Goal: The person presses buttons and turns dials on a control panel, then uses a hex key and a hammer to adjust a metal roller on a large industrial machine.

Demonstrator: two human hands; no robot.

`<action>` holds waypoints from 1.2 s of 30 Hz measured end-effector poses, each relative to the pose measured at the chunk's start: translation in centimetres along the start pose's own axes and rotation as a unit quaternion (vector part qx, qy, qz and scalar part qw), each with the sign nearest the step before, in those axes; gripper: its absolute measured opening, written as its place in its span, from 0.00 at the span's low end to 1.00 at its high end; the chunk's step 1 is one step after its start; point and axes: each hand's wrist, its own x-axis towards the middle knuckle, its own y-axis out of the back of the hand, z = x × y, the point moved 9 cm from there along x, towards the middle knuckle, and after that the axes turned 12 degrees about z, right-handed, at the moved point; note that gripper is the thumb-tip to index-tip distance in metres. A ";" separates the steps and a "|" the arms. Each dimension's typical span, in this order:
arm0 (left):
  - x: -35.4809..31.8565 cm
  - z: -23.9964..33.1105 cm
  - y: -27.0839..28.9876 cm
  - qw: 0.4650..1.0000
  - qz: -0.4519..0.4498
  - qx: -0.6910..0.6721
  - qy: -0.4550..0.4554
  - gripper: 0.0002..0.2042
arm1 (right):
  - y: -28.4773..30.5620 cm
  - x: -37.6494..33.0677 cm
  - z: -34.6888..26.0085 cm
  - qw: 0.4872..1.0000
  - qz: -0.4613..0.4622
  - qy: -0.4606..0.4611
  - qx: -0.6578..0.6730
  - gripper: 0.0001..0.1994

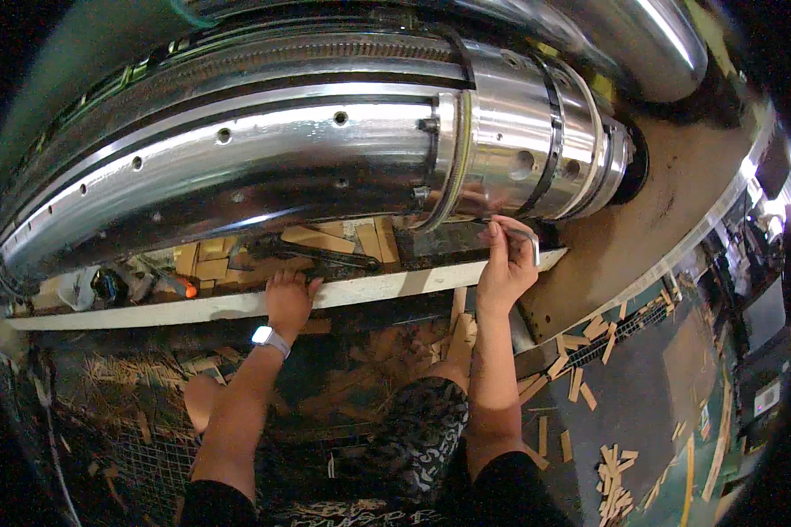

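Observation:
A large polished metal roller (272,149) with a row of holes lies across the machine in front of me. Its right end carries a stepped metal collar (536,132) with round holes and dark bands. My right hand (508,268) is closed around a bent metal hex key (534,249), just below the collar. Whether the key's far end sits in a hole is hidden by my fingers. My left hand (290,297) rests with its fingers laid over the pale rail (369,287) under the roller, holding nothing.
Behind the rail, a trough holds a dark wrench-like tool (330,255), an orange-tipped tool (187,288) and cardboard-coloured strips (312,237). A brown machine side plate (650,220) stands at the right. More strips (615,483) litter the floor, and a second roller (642,44) lies at the back.

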 end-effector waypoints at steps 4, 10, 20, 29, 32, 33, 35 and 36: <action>0.2 0.3 0.8 0.999 0.038 0.018 -0.015 0.21 | -1.1 -0.7 -1.8 0.992 -0.044 0.105 -0.058 0.07; -0.1 0.2 0.3 0.999 0.009 0.035 -0.019 0.21 | -0.3 -0.8 -3.8 0.978 -0.089 0.169 -0.088 0.07; 0.8 0.9 0.8 0.998 -0.047 0.029 -0.024 0.20 | -1.6 -8.3 3.6 0.918 -0.214 -0.327 0.074 0.06; 0.5 0.8 0.7 0.999 0.006 0.012 -0.039 0.19 | -2.9 -7.9 5.8 0.901 -0.179 -0.377 0.119 0.07; 0.2 0.5 0.3 0.997 0.037 0.040 -0.059 0.19 | -3.1 -7.4 5.6 0.898 -0.166 -0.380 0.148 0.08; 0.1 0.4 0.2 0.995 0.044 0.054 -0.067 0.19 | -3.2 -7.4 5.5 0.892 -0.162 -0.390 0.158 0.08; 0.2 0.8 0.4 0.996 0.048 0.029 -0.070 0.19 | -3.3 -7.5 5.4 0.882 -0.147 -0.412 0.174 0.08; 0.3 1.1 0.5 0.996 0.050 0.016 -0.071 0.20 | -3.4 -7.6 5.3 0.877 -0.140 -0.419 0.188 0.08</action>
